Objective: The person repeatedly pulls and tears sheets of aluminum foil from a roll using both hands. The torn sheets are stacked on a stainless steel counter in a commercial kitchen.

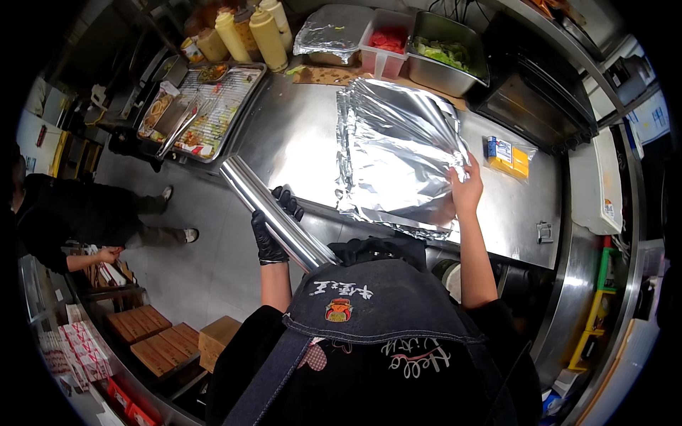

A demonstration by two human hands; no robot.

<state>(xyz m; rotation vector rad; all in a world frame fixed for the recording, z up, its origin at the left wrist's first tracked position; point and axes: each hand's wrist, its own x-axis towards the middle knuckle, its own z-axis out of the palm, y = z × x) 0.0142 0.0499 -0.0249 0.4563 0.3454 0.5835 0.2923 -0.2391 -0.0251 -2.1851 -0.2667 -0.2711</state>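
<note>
My left hand (274, 229), in a black glove, is closed around a thick roll of aluminium foil (274, 213). The roll slants over the counter's front edge, its lower end against my apron. Bare, my right hand (467, 186) pinches the crumpled right edge of the top sheet in a stack of aluminium foil sheets (394, 160). That stack lies on the stainless steel counter (303, 144), its front edge hanging slightly over. Wrinkles fan out across the top sheet from my right fingers.
Behind the foil stand a foil-covered pan (333, 32), a plastic tub of red food (386, 42) and a steel pan of lettuce (447, 53). Squeeze bottles (264, 40) and a wire-racked tray (213, 106) are left. A yellow packet (509, 158) lies right. Another person (80, 213) stands left.
</note>
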